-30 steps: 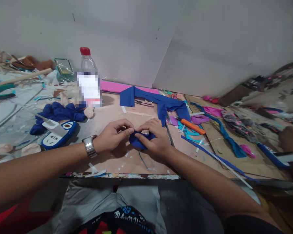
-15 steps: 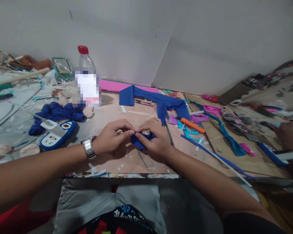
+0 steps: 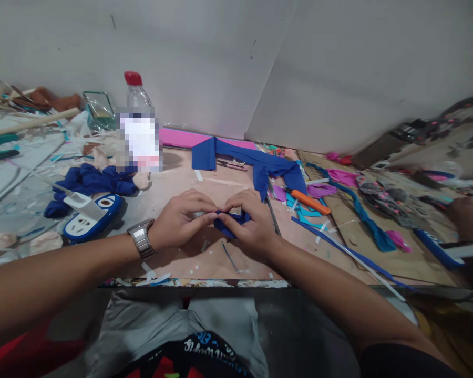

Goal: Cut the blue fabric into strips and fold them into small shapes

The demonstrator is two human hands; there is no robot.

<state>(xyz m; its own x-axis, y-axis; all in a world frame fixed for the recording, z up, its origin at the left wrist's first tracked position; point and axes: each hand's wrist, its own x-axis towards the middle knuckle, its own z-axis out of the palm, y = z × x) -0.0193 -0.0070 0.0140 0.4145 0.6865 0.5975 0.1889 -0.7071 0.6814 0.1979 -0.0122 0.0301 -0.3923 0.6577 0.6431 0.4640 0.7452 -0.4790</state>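
Note:
Both hands meet over the middle of the table, around a small piece of dark blue fabric (image 3: pixel 229 226). My right hand (image 3: pixel 256 226) wraps it, thumb on top and fingers curled behind. My left hand (image 3: pixel 184 218), with a metal watch (image 3: pixel 142 238) at the wrist, pinches the left end of the fabric between thumb and forefinger. The fingers hide part of the piece. Behind the hands lies a long strip of blue fabric (image 3: pixel 240 152), with small scissors (image 3: pixel 232 165) next to it. To the right is an orange-handled cutter (image 3: pixel 310 202).
On the left are bunched blue fabric (image 3: pixel 90 181), a blue-and-white power strip (image 3: pixel 90 218) and a red-capped bottle (image 3: pixel 136 89) behind a blurred phone (image 3: pixel 140 139). Fabric scraps lie on the right, where another person's hand (image 3: pixel 469 215) shows at the edge. A wall stands behind.
The blue fabric between my hands has turned slightly and less of it shows below my right thumb. My left hand's fingers have shifted a little; the table things stay put.

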